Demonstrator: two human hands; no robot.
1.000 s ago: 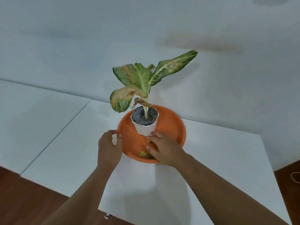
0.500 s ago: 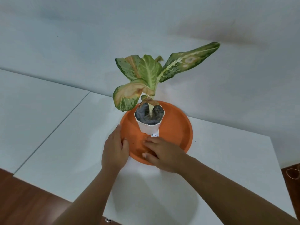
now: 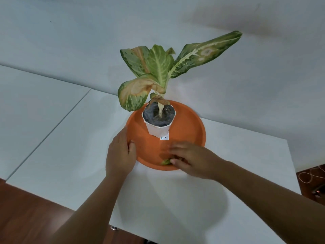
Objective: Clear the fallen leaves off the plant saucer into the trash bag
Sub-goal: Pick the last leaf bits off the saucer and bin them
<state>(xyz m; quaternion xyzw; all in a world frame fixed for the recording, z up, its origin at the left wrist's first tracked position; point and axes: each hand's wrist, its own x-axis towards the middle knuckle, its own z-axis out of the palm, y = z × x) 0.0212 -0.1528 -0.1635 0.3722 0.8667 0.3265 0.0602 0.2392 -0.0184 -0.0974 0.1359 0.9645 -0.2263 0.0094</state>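
Observation:
An orange plant saucer (image 3: 186, 127) sits on a white table (image 3: 70, 143) and carries a white pot (image 3: 156, 129) with a variegated green plant (image 3: 158, 67). My left hand (image 3: 121, 154) grips the saucer's near-left rim, thumb inside it. My right hand (image 3: 190, 157) lies over the near part of the saucer, blurred, its fingers curled on small green fallen leaves (image 3: 165, 162) that peek out at the thumb. No trash bag is in view.
The table meets a pale wall (image 3: 70, 41) behind the plant. A second white table (image 3: 26, 103) adjoins on the left. Dark wooden floor (image 3: 26, 217) shows at the near left, and a thin cord (image 3: 309, 175) lies on the floor at the right.
My right hand has shifted right along the saucer's near rim and closed over the green leaves. My left hand holds the same rim spot. The view has moved closer.

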